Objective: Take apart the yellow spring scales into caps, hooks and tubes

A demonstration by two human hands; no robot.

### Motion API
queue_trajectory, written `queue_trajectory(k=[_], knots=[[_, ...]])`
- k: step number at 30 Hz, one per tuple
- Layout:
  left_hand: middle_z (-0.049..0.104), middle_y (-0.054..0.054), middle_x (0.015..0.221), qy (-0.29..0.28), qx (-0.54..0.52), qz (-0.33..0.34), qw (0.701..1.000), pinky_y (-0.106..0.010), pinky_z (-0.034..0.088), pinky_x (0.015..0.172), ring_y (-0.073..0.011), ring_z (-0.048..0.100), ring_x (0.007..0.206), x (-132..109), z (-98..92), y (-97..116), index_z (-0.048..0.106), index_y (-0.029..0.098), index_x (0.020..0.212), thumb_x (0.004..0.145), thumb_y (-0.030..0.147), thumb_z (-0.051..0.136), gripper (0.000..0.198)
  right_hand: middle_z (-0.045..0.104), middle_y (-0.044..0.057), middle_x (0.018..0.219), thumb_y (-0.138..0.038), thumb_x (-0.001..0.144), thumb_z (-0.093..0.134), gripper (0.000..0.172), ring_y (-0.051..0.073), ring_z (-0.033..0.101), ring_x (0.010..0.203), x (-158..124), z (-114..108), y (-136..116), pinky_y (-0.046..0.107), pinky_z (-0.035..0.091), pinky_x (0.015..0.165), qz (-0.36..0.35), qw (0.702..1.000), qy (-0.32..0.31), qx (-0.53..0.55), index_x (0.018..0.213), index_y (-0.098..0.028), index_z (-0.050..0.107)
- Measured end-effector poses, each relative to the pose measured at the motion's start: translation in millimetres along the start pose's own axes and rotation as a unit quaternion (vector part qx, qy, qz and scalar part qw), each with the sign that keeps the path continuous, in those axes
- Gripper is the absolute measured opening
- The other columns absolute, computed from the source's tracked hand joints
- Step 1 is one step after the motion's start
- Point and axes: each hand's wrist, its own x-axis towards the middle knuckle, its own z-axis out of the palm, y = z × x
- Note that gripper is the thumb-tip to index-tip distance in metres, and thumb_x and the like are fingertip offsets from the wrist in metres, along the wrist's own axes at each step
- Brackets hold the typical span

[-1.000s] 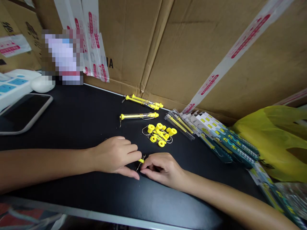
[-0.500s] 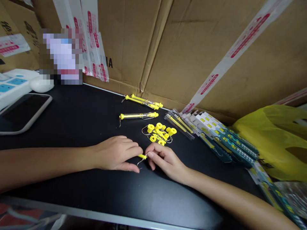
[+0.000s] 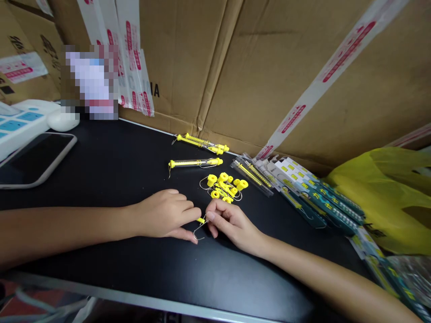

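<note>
Over the black tabletop, my left hand (image 3: 168,214) is closed on a thin yellow plastic rod (image 3: 201,220), whose end pokes out past the fingers. My right hand (image 3: 234,224) pinches a bent wire hook (image 3: 195,234) between thumb and forefinger. The hook's curved end hangs close to the left thumb tip, below the rod's end. Whether wire and rod are joined is hard to see. Just beyond my fingers lies a pile of yellow caps and wire hooks (image 3: 223,186). A spring scale (image 3: 195,163) lies behind, with more spring scales (image 3: 202,143) near the carton.
Clear tubes with yellow scales (image 3: 252,174) lie right of the pile, beside stacked packaged spring scales (image 3: 313,190) and a yellow bag (image 3: 373,197). At left are a phone (image 3: 37,159) and power strip (image 3: 23,123). A large carton (image 3: 276,58) walls the back.
The wire hook has swung round a little, and more of its curve shows below the yellow rod. Both hands stay nearly in place; the view has shifted slightly.
</note>
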Motion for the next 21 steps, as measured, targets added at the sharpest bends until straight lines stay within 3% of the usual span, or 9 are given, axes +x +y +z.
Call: queue_trajectory(k=[6,13,21], knots=[[0.057,0.003,0.065,-0.002,-0.014,0.002,1.000,-0.027,0.031,0.057,-0.0135,0.051,0.058,0,0.7,1,0.050,0.018,0.077,0.088,0.054,0.044,0.038,0.051,-0.004,0.059,-0.041,0.094,0.041,0.030,0.009,0.042,0.055,-1,1,-1,0.022,0.034,0.058,0.002,0.998,-0.009,-0.056,0.077,-0.017,0.048],[0.057,0.002,0.066,-0.015,-0.012,-0.016,1.000,-0.028,0.032,0.057,-0.0146,0.051,0.060,4,2.3,-1,0.052,0.018,0.081,0.089,0.055,0.043,0.039,0.048,-0.006,0.053,-0.044,0.092,0.044,0.032,0.006,0.038,0.048,3,-3,4,0.021,0.030,0.051,0.010,0.999,-0.007,0.030,0.074,-0.017,0.046],[0.054,0.001,0.062,0.036,0.020,-0.009,0.999,-0.026,0.027,0.048,-0.0130,0.048,0.055,12,3.8,0,0.054,0.018,0.079,0.086,0.063,0.039,0.048,0.044,-0.008,0.048,-0.047,0.090,0.045,0.034,0.005,0.033,0.041,5,-6,8,0.019,0.024,0.042,0.027,0.997,0.000,0.075,0.072,-0.017,0.045]])
